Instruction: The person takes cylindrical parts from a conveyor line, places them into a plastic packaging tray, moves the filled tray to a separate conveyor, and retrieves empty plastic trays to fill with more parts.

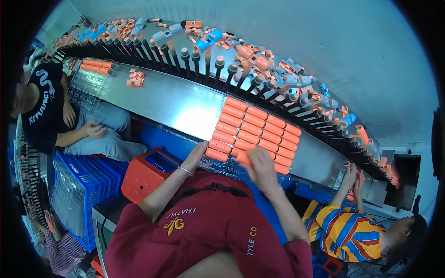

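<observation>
Several orange half-round plastic shells (249,137) lie in neat rows and columns on the metal bench in front of me. My left hand (196,155) rests at the near left edge of these rows, its fingers stretched out straight along the end shells. Over the near side of the block, my right hand (261,167) is closed on an orange plastic shell (243,158). The fingers partly hide that shell, and I cannot tell whether it still touches the bench.
Upright black posts (196,62) line the bench's far side, with loose orange, grey and blue shells behind. A red stool (144,176) and blue crates (85,190) stand to the left. Co-workers sit on both sides; the right one's hands (354,178) are at the bench.
</observation>
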A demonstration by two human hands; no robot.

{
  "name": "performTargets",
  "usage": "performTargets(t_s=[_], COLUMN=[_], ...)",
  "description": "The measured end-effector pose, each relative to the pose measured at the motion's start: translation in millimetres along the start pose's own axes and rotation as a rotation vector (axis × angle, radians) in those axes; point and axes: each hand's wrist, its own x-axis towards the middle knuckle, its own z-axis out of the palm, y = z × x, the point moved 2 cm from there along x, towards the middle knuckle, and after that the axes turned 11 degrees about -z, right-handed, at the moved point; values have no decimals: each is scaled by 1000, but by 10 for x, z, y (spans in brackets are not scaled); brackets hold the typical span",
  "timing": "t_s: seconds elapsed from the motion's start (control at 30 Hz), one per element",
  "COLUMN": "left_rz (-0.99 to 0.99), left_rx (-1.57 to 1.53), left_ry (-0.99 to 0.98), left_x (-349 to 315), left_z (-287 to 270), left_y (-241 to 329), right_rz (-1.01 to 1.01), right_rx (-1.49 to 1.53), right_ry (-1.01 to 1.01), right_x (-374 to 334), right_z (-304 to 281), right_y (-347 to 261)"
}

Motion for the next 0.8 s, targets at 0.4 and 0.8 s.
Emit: performTargets(t_s=[0.4, 0.8], left_rz=[-15, -42], left_rx=[-6, 50], left_ry=[-4, -32], left_x=[37, 25], left_z=[-161, -113], left_y=[-12, -16], right_rz=[529, 689], right_rx=[-76, -118], right_ry=[442, 276], right_x=[-684, 446], right_z=[-127, -1994], right_y=[430, 1351])
